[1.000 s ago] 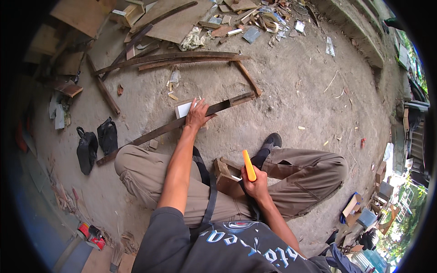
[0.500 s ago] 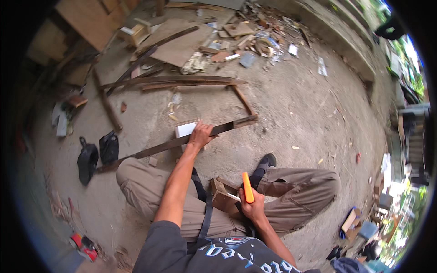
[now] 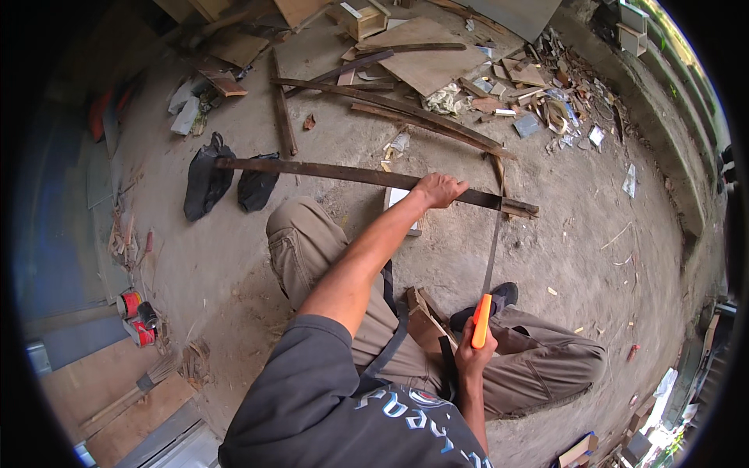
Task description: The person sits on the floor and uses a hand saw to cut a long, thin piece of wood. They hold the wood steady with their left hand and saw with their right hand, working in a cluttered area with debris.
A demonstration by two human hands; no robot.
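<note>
My left hand (image 3: 441, 189) is closed round a long, dark wooden strip (image 3: 328, 171), pressing it down near its right part. Under that hand the strip crosses a white-topped wooden box (image 3: 396, 199). In my right hand (image 3: 474, 355) is the orange handle of a handsaw (image 3: 491, 261). Its thin blade points away from me, and the far end meets the strip just right of my left hand. Beyond the blade, the strip's right end (image 3: 521, 208) lies close to another thin piece of wood; whether they touch is unclear.
Dark wooden strips (image 3: 421, 121) lie farther away, beside a flat board (image 3: 429, 62) and scattered scraps (image 3: 538, 86). Two black bags (image 3: 209, 178) sit by the strip's left end. A small wooden piece (image 3: 425, 320) stands between my legs. A concrete step (image 3: 651, 132) edges the right.
The view has turned, shifting the surroundings rightward. My right hand has brought the saw's blade to the strip. My left hand still grips the strip.
</note>
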